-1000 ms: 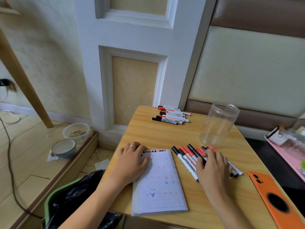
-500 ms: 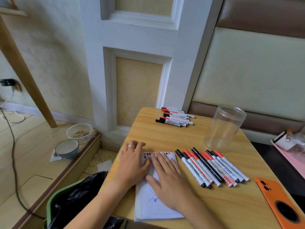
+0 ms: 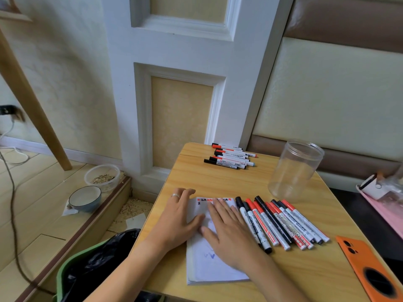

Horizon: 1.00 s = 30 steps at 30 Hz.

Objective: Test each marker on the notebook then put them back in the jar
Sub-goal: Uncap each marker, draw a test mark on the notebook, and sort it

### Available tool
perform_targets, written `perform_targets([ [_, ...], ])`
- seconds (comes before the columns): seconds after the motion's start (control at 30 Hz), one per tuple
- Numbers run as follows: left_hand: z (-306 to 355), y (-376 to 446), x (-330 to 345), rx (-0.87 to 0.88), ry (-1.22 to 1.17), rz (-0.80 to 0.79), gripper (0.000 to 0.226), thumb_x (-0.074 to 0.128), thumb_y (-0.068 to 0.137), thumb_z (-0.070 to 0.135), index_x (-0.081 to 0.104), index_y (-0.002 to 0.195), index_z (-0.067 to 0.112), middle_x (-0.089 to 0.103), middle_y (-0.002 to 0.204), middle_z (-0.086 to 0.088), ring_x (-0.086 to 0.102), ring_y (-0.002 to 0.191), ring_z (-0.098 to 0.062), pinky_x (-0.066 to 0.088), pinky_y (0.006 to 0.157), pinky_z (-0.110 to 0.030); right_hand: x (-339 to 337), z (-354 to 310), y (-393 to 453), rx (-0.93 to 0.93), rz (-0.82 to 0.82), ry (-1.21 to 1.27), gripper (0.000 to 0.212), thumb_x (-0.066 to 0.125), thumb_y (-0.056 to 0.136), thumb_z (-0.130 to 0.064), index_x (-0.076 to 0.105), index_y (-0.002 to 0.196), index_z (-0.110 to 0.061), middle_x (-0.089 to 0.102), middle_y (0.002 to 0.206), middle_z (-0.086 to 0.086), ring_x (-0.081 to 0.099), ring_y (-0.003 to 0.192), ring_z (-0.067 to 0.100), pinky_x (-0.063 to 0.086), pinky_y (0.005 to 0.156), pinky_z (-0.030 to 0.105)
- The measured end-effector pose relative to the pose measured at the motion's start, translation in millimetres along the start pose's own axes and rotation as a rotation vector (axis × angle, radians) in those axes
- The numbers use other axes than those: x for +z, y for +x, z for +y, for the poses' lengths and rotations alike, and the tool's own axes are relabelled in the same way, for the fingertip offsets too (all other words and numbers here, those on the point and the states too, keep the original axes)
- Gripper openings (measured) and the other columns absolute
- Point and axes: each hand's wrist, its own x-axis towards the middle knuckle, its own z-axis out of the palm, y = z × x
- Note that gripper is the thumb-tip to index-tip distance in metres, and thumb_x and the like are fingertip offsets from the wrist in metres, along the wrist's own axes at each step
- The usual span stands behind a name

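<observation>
A white notebook (image 3: 209, 268) lies open near the front edge of the small wooden table (image 3: 218, 182). My left hand (image 3: 177, 221), a ring on one finger, rests flat on its left edge. My right hand (image 3: 229, 232) lies flat across the page with straight fingers. Right of the notebook lies a row of several red- and black-capped markers (image 3: 281, 223). A second bunch of markers (image 3: 230, 156) sits at the table's far edge. The clear plastic jar (image 3: 294, 168) stands empty and upright at the back right.
An orange phone (image 3: 370, 271) lies face down at the front right corner. Left of the table stands a green bin with a black bag (image 3: 91, 269). Two bowls (image 3: 93, 188) sit on the floor step. A pink tray with clutter (image 3: 383, 192) is at the right.
My right hand left the near markers and moved left onto the notebook page, where it now lies flat. The left hand stayed on the notebook's edge.
</observation>
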Motion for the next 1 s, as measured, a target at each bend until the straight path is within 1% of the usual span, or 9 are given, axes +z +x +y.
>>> perform_targets([
  [0.17,-2.9,2.4,1.0,0.015,0.035,-0.036,0.061,0.060,0.093,0.044,0.040,0.146,0.023,0.034,0.138,0.008,0.039,0.129,-0.013,0.031,0.105,-0.018,-2.1,-3.2,-0.7,-0.040,0.028,0.056,0.098,-0.004,0.084,-0.080,0.011,0.166,-0.028,-0.001,0.173,-0.013,-0.010,0.156,0.002,-0.006,0.128,0.031],
  [0.27,-4.4,7.0,-4.4,-0.012,0.210,-0.073,0.073,0.041,0.086,0.066,0.039,0.147,0.026,0.035,0.143,0.008,0.035,0.135,-0.015,0.029,0.111,-0.026,-15.6,3.1,7.6,-0.046,0.067,0.117,0.077,0.037,0.094,-0.077,0.037,0.157,-0.033,0.028,0.163,-0.019,0.018,0.151,0.004,0.014,0.124,0.027],
  [0.37,-10.7,10.3,-10.7,-0.049,0.470,-0.128,0.091,0.015,0.078,0.083,0.035,0.150,0.032,0.030,0.158,0.009,0.017,0.152,-0.016,0.013,0.121,-0.035,-31.7,13.6,28.6,-0.071,0.077,0.210,0.054,0.062,0.092,-0.063,0.062,0.134,-0.030,0.055,0.131,-0.018,0.044,0.125,0.003,0.038,0.106,0.025],
  [0.47,-16.9,9.6,-7.0,-0.042,0.485,-0.172,0.104,-0.002,0.078,0.090,0.027,0.157,0.029,0.020,0.166,0.005,0.001,0.157,-0.016,0.000,0.127,-0.038,-43.1,27.4,60.2,-0.070,0.125,0.311,0.023,0.064,0.098,-0.043,0.073,0.111,-0.027,0.066,0.106,-0.016,0.057,0.099,-0.001,0.049,0.089,0.027],
  [0.57,-19.5,7.3,-3.7,-0.040,0.518,-0.206,0.109,-0.011,0.077,0.090,0.017,0.161,0.026,0.010,0.170,0.002,-0.008,0.157,-0.016,-0.008,0.126,-0.038,-47.8,44.0,95.6,-0.010,0.239,0.360,0.013,0.063,0.100,-0.025,0.074,0.107,-0.023,0.068,0.101,-0.012,0.059,0.087,-0.003,0.047,0.081,0.023],
  [0.67,-18.9,7.6,-4.7,-0.040,0.538,-0.224,0.100,-0.003,0.085,0.085,0.013,0.162,0.024,0.006,0.171,0.000,-0.011,0.157,-0.016,-0.012,0.123,-0.038,-44.1,58.6,129.7,0.075,0.355,0.272,0.023,0.056,0.101,-0.018,0.071,0.118,-0.017,0.066,0.117,-0.003,0.060,0.105,0.011,0.048,0.095,0.029],
  [0.8,-17.3,8.1,-6.0,-0.051,0.570,-0.258,0.093,0.001,0.090,0.082,0.009,0.163,0.025,0.003,0.171,0.000,-0.013,0.156,-0.016,-0.011,0.125,-0.040,-41.5,68.3,161.9,0.124,0.369,0.133,0.037,0.049,0.102,-0.013,0.061,0.136,-0.014,0.057,0.139,0.001,0.046,0.134,0.019,0.041,0.108,0.035],
  [0.9,-17.0,8.2,-6.5,-0.054,0.559,-0.258,0.087,0.011,0.094,0.079,0.010,0.162,0.025,0.004,0.171,0.000,-0.013,0.156,-0.015,-0.009,0.126,-0.042,-41.3,74.6,177.8,0.150,0.345,0.057,0.039,0.050,0.101,-0.009,0.057,0.139,-0.012,0.057,0.141,0.004,0.046,0.135,0.022,0.043,0.109,0.039],
  [1.0,-17.6,9.1,-6.4,-0.051,0.550,-0.252,0.085,0.014,0.094,0.079,0.012,0.161,0.027,0.006,0.170,0.001,-0.011,0.156,-0.015,-0.008,0.127,-0.042,-39.6,82.7,189.3,0.188,0.327,0.047,0.035,0.054,0.100,-0.010,0.059,0.134,-0.012,0.062,0.134,0.006,0.055,0.125,0.024,0.051,0.101,0.040],
])
